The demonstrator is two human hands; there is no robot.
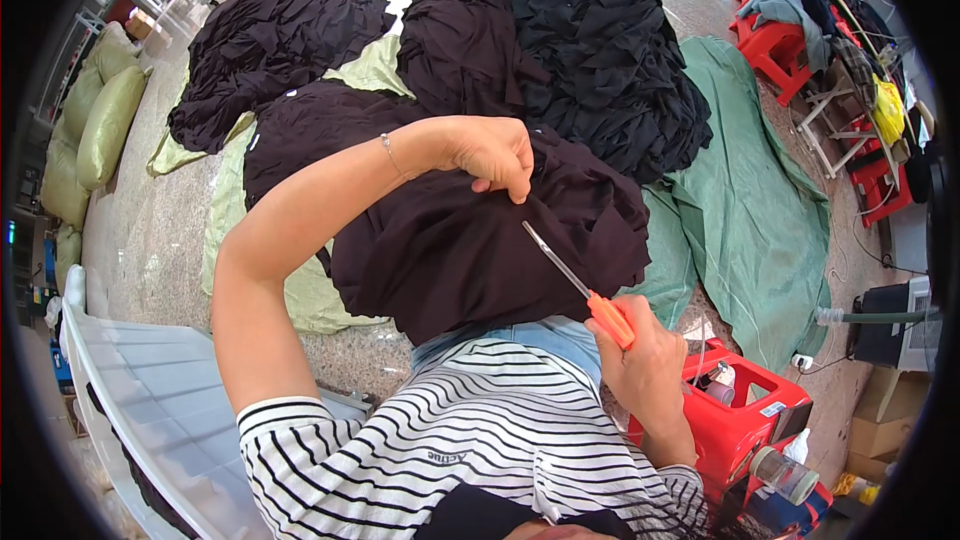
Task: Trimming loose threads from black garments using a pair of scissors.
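A heap of dark brown cloth (430, 250) lies across my lap. Above it, my left hand (492, 155) is closed, thumb and fingertips pinching a bit of the same cloth and raising it to a peak. In my right hand (645, 365) is an orange-handled tool (612, 320) with a long, slim metal shaft. Its slotted tip points up and left, just below my left fingertips. The tip looks close to the raised cloth, but I cannot tell whether it touches.
Piles of dark brown cloth (280, 45) and black cloth (610, 60) lie ahead on pale and green sheets (750, 190). A red stool (765, 410) with a clear jar (785, 475) stands at my right. A whitish plastic bin (150, 370) is on my left, with stuffed sacks (110, 125) beyond.
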